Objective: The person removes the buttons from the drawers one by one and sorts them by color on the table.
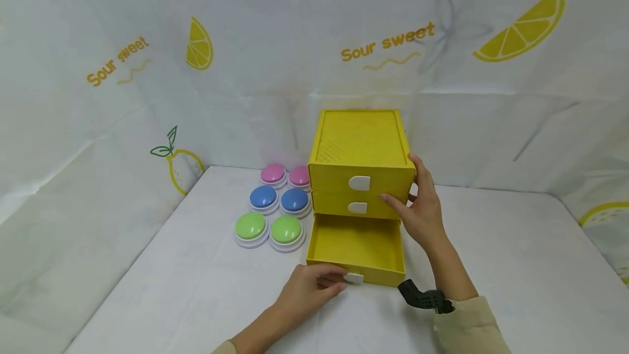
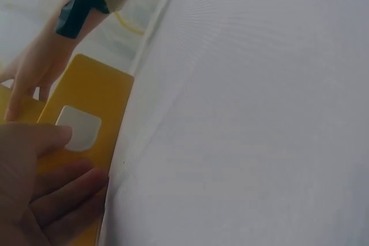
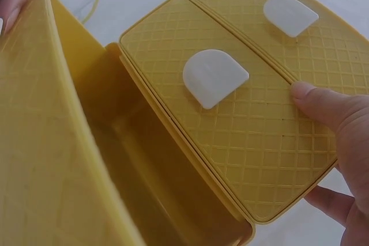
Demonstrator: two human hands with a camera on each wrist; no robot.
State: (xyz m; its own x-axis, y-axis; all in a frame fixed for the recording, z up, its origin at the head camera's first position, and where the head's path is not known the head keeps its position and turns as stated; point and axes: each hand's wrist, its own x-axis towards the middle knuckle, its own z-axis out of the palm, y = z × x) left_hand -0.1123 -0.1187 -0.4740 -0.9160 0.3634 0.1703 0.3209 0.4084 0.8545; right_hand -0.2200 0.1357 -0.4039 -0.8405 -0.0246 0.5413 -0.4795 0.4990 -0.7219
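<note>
A yellow drawer cabinet (image 1: 362,135) stands on the white-covered table, with white tab handles on its drawers. Its bottom drawer (image 1: 356,239) is pulled out and shows a bare inside. My left hand (image 1: 307,291) is at that drawer's front, its fingers bent around the left side of the white handle (image 1: 355,277). In the left wrist view, one digit overlaps the handle (image 2: 81,128). My right hand (image 1: 425,212) grips the cabinet's right side, thumb on the front face. The right wrist view shows that thumb at the seam between the two upper drawers (image 3: 210,79), both pushed in.
Left of the cabinet stand several round push buttons on white bases, in pairs: pink (image 1: 273,173), blue (image 1: 263,196) and green (image 1: 250,226). A white sheet with lemon prints (image 1: 275,70) hangs behind. A black strap piece (image 1: 422,295) sits on the right wrist.
</note>
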